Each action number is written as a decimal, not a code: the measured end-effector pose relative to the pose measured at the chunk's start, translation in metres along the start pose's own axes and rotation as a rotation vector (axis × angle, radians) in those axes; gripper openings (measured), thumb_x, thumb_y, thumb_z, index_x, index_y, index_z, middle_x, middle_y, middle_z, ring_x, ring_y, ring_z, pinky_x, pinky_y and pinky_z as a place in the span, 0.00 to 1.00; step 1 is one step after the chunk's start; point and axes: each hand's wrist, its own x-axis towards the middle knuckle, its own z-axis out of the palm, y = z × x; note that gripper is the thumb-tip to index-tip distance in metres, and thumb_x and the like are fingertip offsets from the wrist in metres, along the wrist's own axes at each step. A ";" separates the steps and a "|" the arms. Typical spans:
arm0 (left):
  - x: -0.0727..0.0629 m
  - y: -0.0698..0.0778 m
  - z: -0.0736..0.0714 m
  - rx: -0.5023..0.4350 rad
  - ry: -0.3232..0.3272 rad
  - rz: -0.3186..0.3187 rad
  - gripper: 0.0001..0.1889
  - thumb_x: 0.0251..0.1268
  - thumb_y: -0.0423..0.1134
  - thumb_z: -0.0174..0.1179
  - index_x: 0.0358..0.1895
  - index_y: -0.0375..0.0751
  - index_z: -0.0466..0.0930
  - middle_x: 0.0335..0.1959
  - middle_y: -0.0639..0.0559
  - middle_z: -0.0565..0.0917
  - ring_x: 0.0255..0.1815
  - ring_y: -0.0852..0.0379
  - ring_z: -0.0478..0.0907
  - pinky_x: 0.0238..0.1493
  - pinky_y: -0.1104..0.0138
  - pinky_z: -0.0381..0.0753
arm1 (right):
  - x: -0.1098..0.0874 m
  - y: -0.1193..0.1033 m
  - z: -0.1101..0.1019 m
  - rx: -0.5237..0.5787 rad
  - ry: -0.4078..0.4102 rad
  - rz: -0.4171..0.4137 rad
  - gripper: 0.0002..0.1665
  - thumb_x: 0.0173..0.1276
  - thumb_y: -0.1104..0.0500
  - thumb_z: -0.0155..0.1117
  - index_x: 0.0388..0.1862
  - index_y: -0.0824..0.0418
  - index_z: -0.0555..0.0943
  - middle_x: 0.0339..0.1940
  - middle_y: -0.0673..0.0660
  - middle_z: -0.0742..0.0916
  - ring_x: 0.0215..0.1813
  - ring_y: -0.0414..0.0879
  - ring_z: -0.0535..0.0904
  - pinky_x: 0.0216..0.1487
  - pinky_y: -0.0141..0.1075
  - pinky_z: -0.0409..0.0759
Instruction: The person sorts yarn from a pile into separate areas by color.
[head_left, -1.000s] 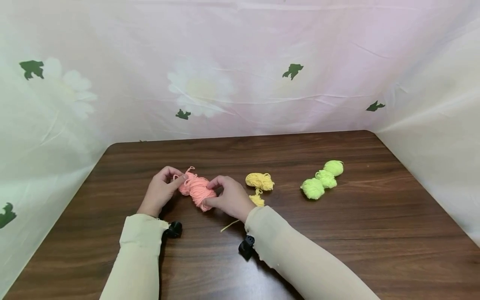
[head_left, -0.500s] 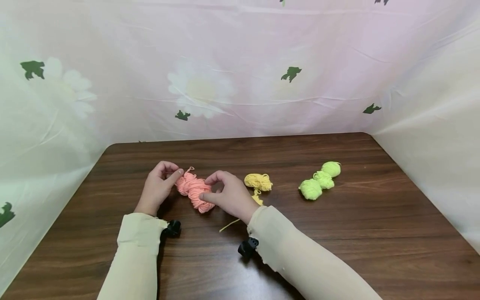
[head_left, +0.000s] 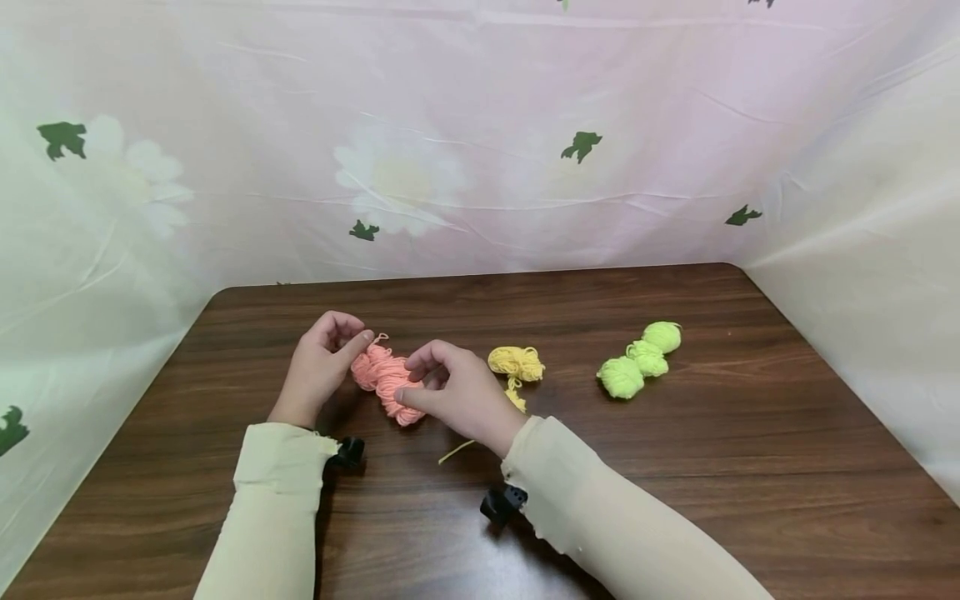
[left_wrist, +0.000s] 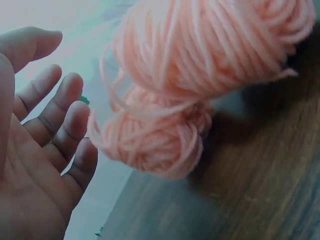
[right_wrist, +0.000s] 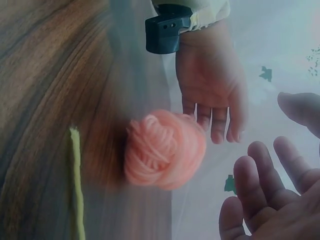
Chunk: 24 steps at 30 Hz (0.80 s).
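Coral-pink yarn balls (head_left: 393, 387), bunched as a larger and a smaller one, lie on the table between my two hands. My left hand (head_left: 317, 367) is at their far left end with fingers relaxed. In the left wrist view a gap shows between that hand's fingers (left_wrist: 75, 120) and the smaller ball (left_wrist: 155, 142), apart from a loose strand close to the fingertips. Over the right side of the larger ball (right_wrist: 165, 150) is my right hand (head_left: 461, 396), its fingers loosely bent and apart from the yarn in the right wrist view.
Yellow yarn (head_left: 517, 364) lies right of my right hand, partly hidden by it, with a loose tail (head_left: 455, 452) in front. Lime-green yarn balls (head_left: 640, 361) sit in a row farther right. A floral cloth (head_left: 480, 142) hangs behind the brown table (head_left: 712, 500).
My right hand's fingers have come off the coral-pink yarn and its wrist has shifted slightly right and nearer. My left hand has risen a little from the yarn's left end. The yarn lies still.
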 end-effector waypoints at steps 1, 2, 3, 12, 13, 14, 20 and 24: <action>0.000 0.001 0.000 0.001 -0.003 0.002 0.19 0.72 0.47 0.62 0.55 0.37 0.76 0.42 0.48 0.78 0.39 0.54 0.71 0.36 0.69 0.72 | -0.001 -0.001 -0.001 0.002 -0.001 -0.004 0.17 0.63 0.54 0.75 0.49 0.56 0.82 0.42 0.46 0.85 0.41 0.42 0.79 0.44 0.37 0.79; 0.000 0.002 0.000 0.000 -0.005 0.005 0.19 0.72 0.47 0.62 0.55 0.37 0.76 0.42 0.48 0.78 0.40 0.54 0.71 0.36 0.69 0.72 | -0.002 -0.002 -0.001 0.006 -0.002 -0.009 0.17 0.63 0.54 0.75 0.49 0.56 0.82 0.42 0.46 0.85 0.41 0.42 0.79 0.45 0.37 0.79; 0.000 0.003 0.001 0.000 -0.006 0.009 0.19 0.72 0.47 0.62 0.55 0.37 0.76 0.42 0.48 0.78 0.40 0.54 0.71 0.36 0.69 0.72 | -0.003 -0.002 -0.002 0.010 -0.003 -0.014 0.18 0.63 0.54 0.75 0.49 0.57 0.82 0.42 0.46 0.85 0.41 0.42 0.79 0.45 0.37 0.79; 0.000 0.008 0.006 -0.019 -0.080 0.026 0.18 0.70 0.45 0.65 0.54 0.38 0.76 0.41 0.47 0.79 0.39 0.53 0.72 0.36 0.68 0.73 | -0.014 -0.010 -0.006 0.059 -0.013 -0.069 0.17 0.61 0.57 0.76 0.46 0.58 0.82 0.41 0.50 0.85 0.39 0.44 0.79 0.42 0.34 0.79; 0.000 0.008 0.006 -0.018 -0.089 0.028 0.18 0.70 0.45 0.65 0.54 0.38 0.76 0.40 0.47 0.79 0.39 0.53 0.72 0.37 0.68 0.73 | -0.016 -0.011 -0.006 0.064 -0.014 -0.071 0.17 0.61 0.57 0.76 0.46 0.59 0.82 0.41 0.50 0.85 0.39 0.44 0.79 0.42 0.34 0.79; 0.000 0.008 0.007 -0.019 -0.095 0.031 0.18 0.70 0.44 0.65 0.54 0.38 0.76 0.40 0.47 0.79 0.39 0.53 0.72 0.37 0.68 0.74 | -0.017 -0.011 -0.007 0.070 -0.015 -0.075 0.17 0.60 0.58 0.76 0.46 0.59 0.82 0.40 0.50 0.85 0.39 0.44 0.79 0.42 0.34 0.79; -0.001 0.013 0.014 -0.049 -0.127 0.043 0.17 0.69 0.43 0.66 0.52 0.36 0.76 0.41 0.45 0.82 0.39 0.52 0.75 0.37 0.68 0.75 | -0.025 -0.015 -0.010 0.087 -0.025 -0.076 0.15 0.60 0.57 0.77 0.45 0.53 0.83 0.40 0.47 0.85 0.39 0.43 0.79 0.42 0.35 0.80; -0.001 0.016 0.019 -0.071 -0.147 0.053 0.16 0.69 0.43 0.66 0.50 0.37 0.76 0.42 0.44 0.82 0.40 0.50 0.77 0.38 0.68 0.77 | -0.030 -0.017 -0.014 0.108 -0.037 -0.092 0.16 0.60 0.57 0.77 0.45 0.51 0.82 0.41 0.47 0.85 0.40 0.43 0.80 0.43 0.36 0.80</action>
